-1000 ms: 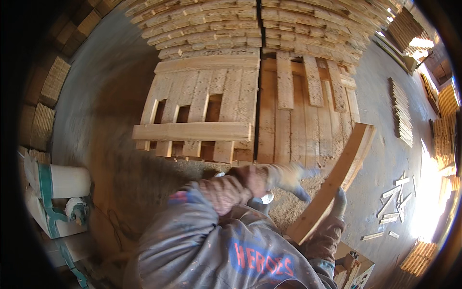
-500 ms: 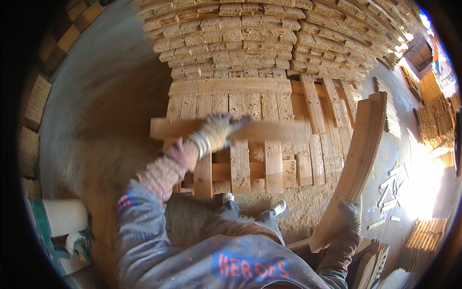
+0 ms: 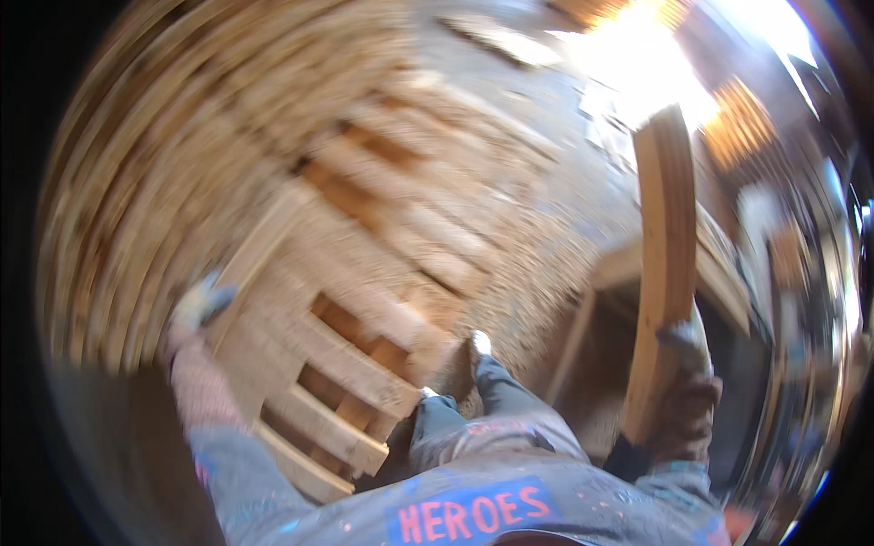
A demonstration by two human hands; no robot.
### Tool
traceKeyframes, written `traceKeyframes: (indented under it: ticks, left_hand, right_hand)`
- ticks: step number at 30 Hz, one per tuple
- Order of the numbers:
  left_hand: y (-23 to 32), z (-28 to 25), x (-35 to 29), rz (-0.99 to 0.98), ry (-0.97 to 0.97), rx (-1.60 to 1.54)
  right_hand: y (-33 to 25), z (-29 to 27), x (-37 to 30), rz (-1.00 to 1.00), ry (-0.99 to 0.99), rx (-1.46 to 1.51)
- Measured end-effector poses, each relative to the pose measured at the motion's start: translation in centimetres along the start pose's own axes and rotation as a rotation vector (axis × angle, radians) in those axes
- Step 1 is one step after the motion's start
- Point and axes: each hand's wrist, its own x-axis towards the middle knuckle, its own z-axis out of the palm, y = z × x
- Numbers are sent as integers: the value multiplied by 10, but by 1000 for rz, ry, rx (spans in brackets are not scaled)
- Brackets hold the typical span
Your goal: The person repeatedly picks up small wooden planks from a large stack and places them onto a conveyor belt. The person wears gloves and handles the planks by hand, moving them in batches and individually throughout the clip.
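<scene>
My left hand [image 3: 200,302], in a pale work glove, is at the left end of a cross plank [image 3: 264,238] that lies on the layer of boards [image 3: 300,273]. Its fingers look spread, with the thumb side towards the plank; blur hides whether they touch it. My gloved right hand [image 3: 683,341] is closed round a few long planks [image 3: 666,218], held together and standing nearly upright at my right side. Gaps between the boards show in the near part of the layer.
Tall rows of stacked boards [image 3: 155,173] rise behind the layer on the left. A wooden frame or open box [image 3: 619,266] stands by the held planks. Sawdust covers the floor [image 3: 519,282] ahead of my feet. Bright light glares at the upper right.
My view has swung to the right and blurred. My left hand, which held a plank across the layer, is now at the cross plank's left end. The right hand still grips its planks.
</scene>
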Motion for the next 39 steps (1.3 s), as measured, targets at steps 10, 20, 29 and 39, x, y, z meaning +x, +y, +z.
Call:
traceKeyframes:
  ticks: [10, 20, 29, 39]
  left_hand:
    - [63, 77, -71, -124, 201, 196]
    - [416, 39, -43, 340, 193, 152]
    - [922, 212, -212, 1122, -473, -94]
    - [1142, 488, -329, 1736, 147, 24]
  right_hand:
    - [113, -226, -162, 79, 1253, 311]
    - [258, -343, 49, -14, 1557, 634]
    - [293, -408, 52, 477, 1153, 585]
    - [279, -373, -221, 148, 1616, 782]
